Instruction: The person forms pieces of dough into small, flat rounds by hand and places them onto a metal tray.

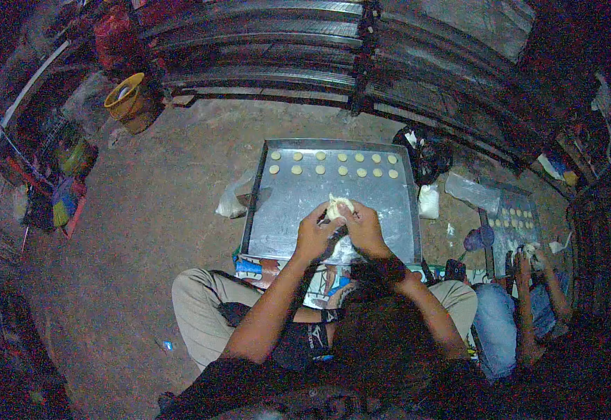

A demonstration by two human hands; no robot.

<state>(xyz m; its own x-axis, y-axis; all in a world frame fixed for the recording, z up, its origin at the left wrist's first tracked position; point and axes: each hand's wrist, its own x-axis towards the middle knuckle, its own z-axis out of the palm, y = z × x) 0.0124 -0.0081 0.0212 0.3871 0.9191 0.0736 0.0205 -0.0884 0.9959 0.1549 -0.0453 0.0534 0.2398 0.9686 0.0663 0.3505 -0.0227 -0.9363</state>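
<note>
Both my hands are closed around a lump of pale dough (339, 206), held above a large metal baking tray (277, 217). My left hand (314, 231) grips its left side and my right hand (363, 227) its right side, with the thumbs meeting over it. Two rows of small round dough discs (342, 170) lie along the tray's far part. White flour (345, 250) is dusted on the metal beneath and to the right of my hands.
A clear bag of white powder (234, 199) stands left of the tray, a white packet (429, 201) and black plastic bag (428, 157) right of it. Farther right, another person's hands (524, 262) work over a second tray (512, 203). A yellow bucket (134, 105) stands far left.
</note>
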